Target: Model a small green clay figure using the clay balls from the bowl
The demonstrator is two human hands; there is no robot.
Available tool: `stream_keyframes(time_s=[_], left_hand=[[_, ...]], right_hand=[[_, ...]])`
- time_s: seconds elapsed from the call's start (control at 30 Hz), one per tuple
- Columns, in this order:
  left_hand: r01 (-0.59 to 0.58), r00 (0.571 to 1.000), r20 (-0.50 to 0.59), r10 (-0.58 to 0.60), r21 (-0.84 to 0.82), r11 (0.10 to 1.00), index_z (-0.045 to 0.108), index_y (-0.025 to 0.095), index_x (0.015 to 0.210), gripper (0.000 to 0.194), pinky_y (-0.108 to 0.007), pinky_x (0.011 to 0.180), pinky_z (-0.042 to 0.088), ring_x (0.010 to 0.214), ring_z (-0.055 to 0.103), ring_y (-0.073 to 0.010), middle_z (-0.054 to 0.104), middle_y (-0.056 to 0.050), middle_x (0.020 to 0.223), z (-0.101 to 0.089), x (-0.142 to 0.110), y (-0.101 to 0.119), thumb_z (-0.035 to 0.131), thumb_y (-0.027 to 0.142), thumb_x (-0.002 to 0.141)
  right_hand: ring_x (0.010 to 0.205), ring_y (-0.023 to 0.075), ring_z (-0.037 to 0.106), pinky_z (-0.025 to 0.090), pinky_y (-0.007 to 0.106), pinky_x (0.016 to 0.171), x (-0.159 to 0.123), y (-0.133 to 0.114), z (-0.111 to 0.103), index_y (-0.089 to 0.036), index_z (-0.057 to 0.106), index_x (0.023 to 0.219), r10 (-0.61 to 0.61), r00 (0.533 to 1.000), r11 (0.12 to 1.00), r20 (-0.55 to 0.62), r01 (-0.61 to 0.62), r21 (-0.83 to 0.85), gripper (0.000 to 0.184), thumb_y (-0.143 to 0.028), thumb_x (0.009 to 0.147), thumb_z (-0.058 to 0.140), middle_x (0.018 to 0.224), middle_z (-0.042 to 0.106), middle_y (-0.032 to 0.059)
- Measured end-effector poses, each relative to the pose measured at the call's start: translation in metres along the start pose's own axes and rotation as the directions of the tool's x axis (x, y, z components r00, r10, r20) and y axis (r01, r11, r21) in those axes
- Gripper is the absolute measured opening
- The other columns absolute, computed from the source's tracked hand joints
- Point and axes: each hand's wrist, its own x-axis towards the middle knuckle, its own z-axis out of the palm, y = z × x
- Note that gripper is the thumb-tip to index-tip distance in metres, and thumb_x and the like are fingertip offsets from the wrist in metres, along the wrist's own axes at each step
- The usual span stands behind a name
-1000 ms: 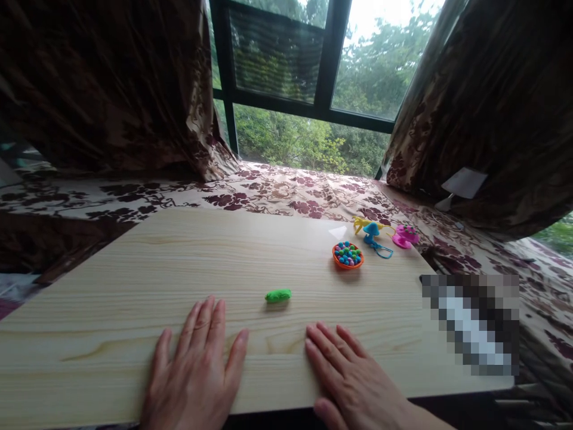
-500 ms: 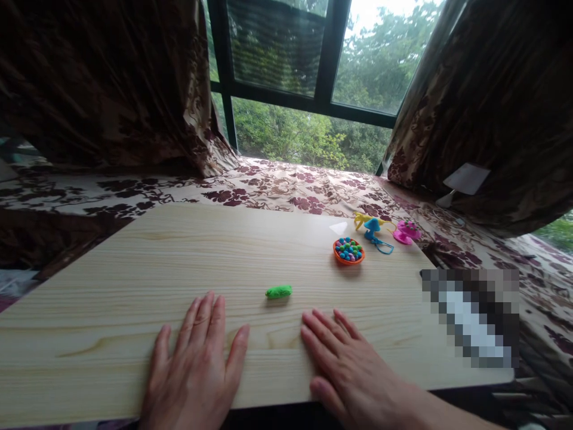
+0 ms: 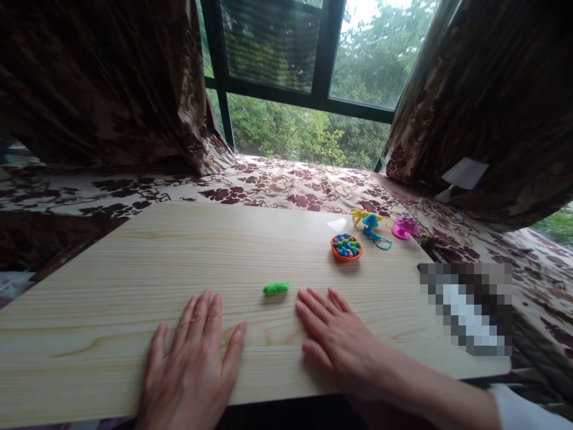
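Note:
A small green clay roll (image 3: 276, 288) lies on the light wooden table (image 3: 134, 263), just beyond my hands. My left hand (image 3: 192, 361) rests flat on the near edge of the table, fingers spread, holding nothing. Palm down with its fingers stretched out, my right hand (image 3: 333, 337) has its fingertips a short way to the right of the green roll, not touching it. Farther back right stands an orange bowl (image 3: 346, 247) full of small coloured balls.
Blue (image 3: 373, 230), yellow (image 3: 360, 216) and pink (image 3: 405, 227) plastic clay tools lie at the table's far right corner. Flowered cloth (image 3: 277, 188) covers the sill behind, with dark curtains (image 3: 98, 83) on both sides of a window. A blurred patch sits at the right edge.
My right hand has slid forward and left across the table toward the green roll. My left hand has stayed in place. The view has shifted slightly.

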Motion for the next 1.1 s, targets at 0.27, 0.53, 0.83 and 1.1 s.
stream_keyframes(time_s=[0.27,0.53,0.83,1.1], left_hand=[[-0.028,0.999,0.014,0.029,-0.012,1.0,0.024,0.009,0.134,0.062,-0.05,0.105,0.012,0.131,0.021,-0.026,0.034,-0.015,0.138,0.0,0.0,-0.002,0.03,0.041,0.082],[-0.035,0.999,0.034,0.035,0.012,0.999,0.029,0.005,0.131,0.061,-0.051,0.104,0.015,0.129,0.025,-0.0282,0.033,-0.017,0.138,-0.004,0.001,-0.001,0.028,0.041,0.082],[-0.046,0.998,0.034,0.045,0.026,0.999,0.027,0.006,0.132,0.061,-0.051,0.104,0.015,0.129,0.025,-0.0281,0.033,-0.017,0.138,-0.001,0.002,-0.002,0.03,0.041,0.082],[-0.051,0.999,0.019,0.051,0.028,0.998,0.029,0.006,0.131,0.061,-0.051,0.104,0.015,0.129,0.025,-0.0284,0.035,-0.017,0.137,-0.002,0.0,-0.002,0.031,0.04,0.081]], right_hand=[[0.132,0.0218,0.008,0.008,0.043,0.107,-0.018,-0.006,0.008,-0.016,0.014,0.139,-0.142,0.989,0.99,-0.032,0.141,-0.032,0.062,-0.048,0.089,0.033,0.143,0.013,0.008],[0.132,0.0211,0.006,0.005,0.044,0.107,0.013,0.009,-0.009,-0.012,0.019,0.138,0.096,0.994,0.995,-0.043,-0.097,-0.006,0.061,-0.049,0.09,0.025,0.144,0.011,0.0098],[0.132,0.0194,0.008,0.007,0.042,0.107,-0.028,-0.009,0.005,-0.019,0.014,0.139,-0.198,0.98,0.98,-0.009,0.198,0.03,0.057,-0.044,0.091,0.031,0.143,0.013,0.0056],[0.132,0.021,0.005,0.003,0.044,0.107,0.0,-0.003,-0.003,-0.013,0.019,0.138,0.006,0.997,1.0,-0.072,-0.006,0.007,0.059,-0.047,0.09,0.026,0.144,0.011,0.0085]])
